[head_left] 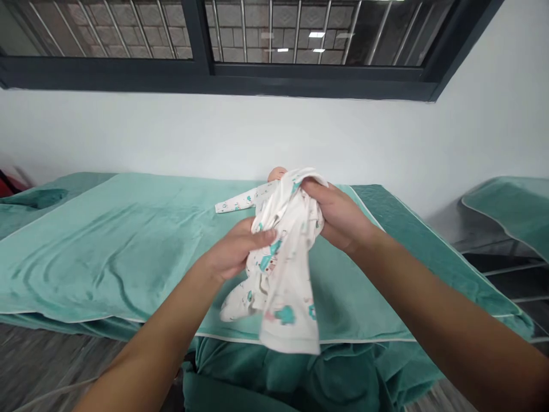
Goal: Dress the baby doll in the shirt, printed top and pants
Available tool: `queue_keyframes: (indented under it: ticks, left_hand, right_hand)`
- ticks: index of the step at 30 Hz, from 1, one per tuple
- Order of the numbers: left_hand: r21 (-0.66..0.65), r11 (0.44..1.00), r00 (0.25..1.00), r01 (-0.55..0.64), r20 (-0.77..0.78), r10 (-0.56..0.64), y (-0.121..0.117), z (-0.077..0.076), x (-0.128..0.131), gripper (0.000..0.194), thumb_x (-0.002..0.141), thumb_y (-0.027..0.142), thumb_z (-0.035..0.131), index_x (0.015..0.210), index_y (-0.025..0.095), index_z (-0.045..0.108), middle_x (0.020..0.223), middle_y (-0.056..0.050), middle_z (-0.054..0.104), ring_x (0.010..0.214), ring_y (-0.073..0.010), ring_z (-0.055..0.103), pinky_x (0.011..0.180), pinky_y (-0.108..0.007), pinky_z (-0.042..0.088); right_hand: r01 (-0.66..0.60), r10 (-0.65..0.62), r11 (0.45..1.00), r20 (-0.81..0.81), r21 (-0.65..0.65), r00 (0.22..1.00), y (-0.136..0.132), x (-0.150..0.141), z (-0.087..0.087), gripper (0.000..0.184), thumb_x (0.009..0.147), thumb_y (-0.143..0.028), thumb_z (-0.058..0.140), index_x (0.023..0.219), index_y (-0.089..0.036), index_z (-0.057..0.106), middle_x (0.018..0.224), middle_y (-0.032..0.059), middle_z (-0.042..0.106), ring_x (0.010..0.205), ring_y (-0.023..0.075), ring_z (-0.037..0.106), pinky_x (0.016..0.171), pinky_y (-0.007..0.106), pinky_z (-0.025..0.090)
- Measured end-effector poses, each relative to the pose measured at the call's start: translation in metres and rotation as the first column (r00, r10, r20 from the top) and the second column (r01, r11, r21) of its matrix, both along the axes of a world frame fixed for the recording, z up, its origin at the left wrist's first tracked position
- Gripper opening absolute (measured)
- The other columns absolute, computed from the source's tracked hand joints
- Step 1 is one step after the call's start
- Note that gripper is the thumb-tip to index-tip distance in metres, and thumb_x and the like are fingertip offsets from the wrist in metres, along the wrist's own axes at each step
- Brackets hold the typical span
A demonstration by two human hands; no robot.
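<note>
Both my hands grip a white baby garment [291, 274] with teal and pink prints, bunched at the top. One wide tube of it, a sleeve or trouser leg, hangs down in front. My left hand [235, 246] pinches its left side, thumb on top. My right hand [332, 212] is closed on the upper right, with fingers tucked inside the fabric. Behind the cloth a doll [278, 173] lies on the bed, mostly hidden. Its head peeks out at the top, and a printed sleeve [235, 203] stretches left. A footed leg [238, 300] shows at lower left.
A teal plush cover [141, 246] with white piping spreads over the bed, wrinkled at left. Darker green cloth [321, 372] bunches at the front edge. To the right are metal rack bars [514, 269] and another teal cloth [514, 206]. A white wall and barred window stand behind.
</note>
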State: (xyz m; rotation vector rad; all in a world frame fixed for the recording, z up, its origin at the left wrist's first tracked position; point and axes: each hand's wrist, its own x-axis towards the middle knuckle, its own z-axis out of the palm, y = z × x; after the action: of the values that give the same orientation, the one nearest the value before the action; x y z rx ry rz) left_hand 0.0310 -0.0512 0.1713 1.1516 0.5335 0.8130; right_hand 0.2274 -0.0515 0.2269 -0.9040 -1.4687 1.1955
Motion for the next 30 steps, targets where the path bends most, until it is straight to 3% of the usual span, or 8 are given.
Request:
queue_keyframes:
  ticks: [5, 9, 12, 15, 18, 22, 26, 30]
  left_hand:
    - [-0.118, 0.990, 0.997, -0.078, 0.006, 0.080, -0.005, -0.016, 0.002, 0.054, 0.072, 0.037, 0.085, 0.118, 0.015, 0.068, 0.102, -0.013, 0.076, 0.083, -0.0259, 0.074, 0.072, -0.033, 0.058]
    - [-0.173, 0.974, 0.989, -0.145, -0.065, 0.135, 0.000, -0.039, 0.011, 0.058, 0.071, 0.038, 0.084, 0.122, 0.017, 0.064, 0.104, -0.012, 0.075, 0.087, -0.0257, 0.072, 0.077, -0.036, 0.056]
    - [-0.059, 0.987, 0.952, -0.152, -0.278, 0.130, 0.004, -0.061, 0.020, 0.038, 0.077, 0.040, 0.076, 0.107, 0.017, 0.066, 0.095, -0.007, 0.074, 0.085, -0.0235, 0.069, 0.077, -0.034, 0.052]
    - [0.226, 0.972, 0.809, -0.062, -0.559, 0.182, 0.003, -0.075, 0.031, 0.019, 0.086, 0.037, 0.061, 0.087, 0.018, 0.062, 0.083, -0.005, 0.069, 0.075, -0.0217, 0.065, 0.069, -0.032, 0.046]
    - [0.471, 0.876, 0.616, 0.107, -0.723, 0.314, -0.001, -0.080, 0.040, 0.010, 0.088, 0.029, 0.054, 0.086, 0.020, 0.060, 0.086, -0.008, 0.069, 0.080, -0.0247, 0.065, 0.070, -0.032, 0.042]
    - [0.522, 0.813, 0.472, 0.257, -0.802, 0.366, -0.003, -0.081, 0.046, 0.018, 0.087, 0.027, 0.055, 0.102, 0.022, 0.062, 0.095, -0.012, 0.070, 0.091, -0.0292, 0.066, 0.072, -0.033, 0.041]
    - [0.482, 0.851, 0.556, 0.207, -0.774, 0.303, -0.001, -0.078, 0.048, 0.011, 0.088, 0.031, 0.054, 0.090, 0.022, 0.060, 0.089, -0.009, 0.069, 0.086, -0.0274, 0.064, 0.072, -0.033, 0.040]
    - [0.307, 0.952, 0.794, 0.016, -0.582, 0.174, -0.006, -0.068, 0.052, 0.016, 0.089, 0.036, 0.058, 0.089, 0.020, 0.060, 0.089, -0.004, 0.068, 0.085, -0.0218, 0.062, 0.073, -0.031, 0.043]
  right_hand:
    - [0.057, -0.073, 0.973, -0.061, -0.222, 0.996, -0.008, 0.015, -0.023, 0.025, 0.087, -0.044, 0.069, 0.101, -0.024, 0.069, 0.095, 0.0038, 0.074, 0.084, 0.0203, 0.068, 0.067, 0.029, 0.053]
    - [0.009, -0.021, 0.913, -0.023, -0.408, 1.000, -0.027, 0.031, -0.068, 0.045, 0.073, -0.041, 0.083, 0.108, -0.017, 0.071, 0.096, 0.0074, 0.075, 0.083, 0.0217, 0.069, 0.069, 0.031, 0.052]
    - [0.013, 0.046, 0.881, 0.111, -0.472, 0.993, -0.042, 0.042, -0.105, 0.051, 0.071, -0.047, 0.084, 0.109, -0.015, 0.071, 0.102, 0.0092, 0.075, 0.090, 0.0269, 0.069, 0.076, 0.037, 0.052]
    - [0.137, -0.027, 0.891, 0.250, -0.432, 0.968, -0.053, 0.049, -0.141, 0.048, 0.077, -0.052, 0.077, 0.110, -0.017, 0.072, 0.107, 0.0095, 0.076, 0.097, 0.0325, 0.068, 0.083, 0.043, 0.052]
    - [0.283, -0.177, 0.904, 0.322, -0.320, 0.930, -0.056, 0.049, -0.169, 0.042, 0.081, -0.050, 0.071, 0.110, -0.020, 0.071, 0.111, 0.0094, 0.075, 0.107, 0.0352, 0.066, 0.092, 0.047, 0.050]
    - [0.352, -0.283, 0.882, 0.245, -0.314, 0.927, -0.057, 0.040, -0.189, 0.038, 0.082, -0.051, 0.069, 0.105, -0.021, 0.068, 0.110, 0.0087, 0.074, 0.108, 0.0334, 0.065, 0.094, 0.047, 0.050]
    - [0.313, -0.303, 0.887, 0.083, -0.338, 0.949, -0.060, 0.031, -0.195, 0.039, 0.083, -0.053, 0.067, 0.107, -0.022, 0.066, 0.110, 0.0076, 0.073, 0.104, 0.0303, 0.066, 0.093, 0.043, 0.051]
    - [0.313, -0.345, 0.902, -0.061, -0.298, 0.936, -0.055, 0.031, -0.197, 0.039, 0.085, -0.050, 0.065, 0.113, -0.023, 0.062, 0.114, 0.0079, 0.071, 0.104, 0.0282, 0.065, 0.091, 0.040, 0.051]
